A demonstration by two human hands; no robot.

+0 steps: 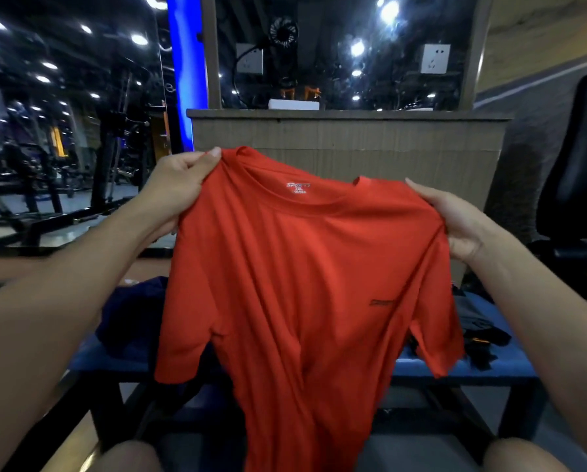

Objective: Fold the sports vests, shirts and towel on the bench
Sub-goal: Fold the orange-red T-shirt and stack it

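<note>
- The red shirt (299, 267) hangs in the air in the middle, held up over the blue bench (482, 364).
- The left hand (180, 185) grasps the shirt's left shoulder — the thumb lies on top of the cloth and the fingers curl under it.
- The right hand (455, 223) grasps the shirt's right shoulder, with the fingers tucked behind the cloth and the thumb along the top edge.
- The neck hole faces up, and a small white size print (298, 188) shows inside the collar.
- Both short sleeves hang down at the sides, and the bottom of the shirt drops low between the person's knees.
- A dark blue piece of clothing (128, 311) lies in a heap on the left part of the bench.
- Grey and black clothes (479, 328) lie on the right part of the bench — partly hidden behind the shirt.
- A brown counter (346, 137) stands far behind the bench.
- A black chair (574, 158) stands at the far right.
</note>
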